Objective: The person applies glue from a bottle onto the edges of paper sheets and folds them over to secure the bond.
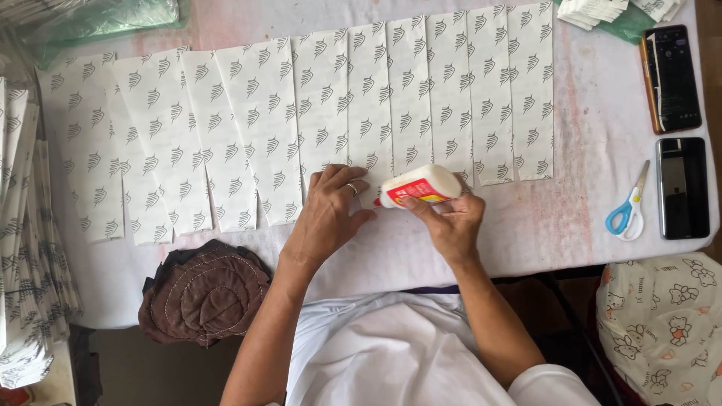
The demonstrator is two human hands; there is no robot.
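Note:
A row of several overlapping white paper sheets (301, 120) printed with small leaf marks lies across the white cloth-covered table (587, 218). My left hand (331, 210) rests flat on the lower edge of a middle sheet, a ring on one finger. My right hand (451, 222) holds a white glue bottle (421, 185) with a red and yellow label. The bottle lies nearly level, its red tip pointing left toward the sheet's lower edge beside my left fingers.
Blue-handled scissors (628, 210) and two dark phones (671, 75) (683, 188) lie at the right. A brown quilted cloth (204, 293) sits at the near edge. A stack of printed paper bags (26, 248) fills the left. Green plastic (98, 19) lies far left.

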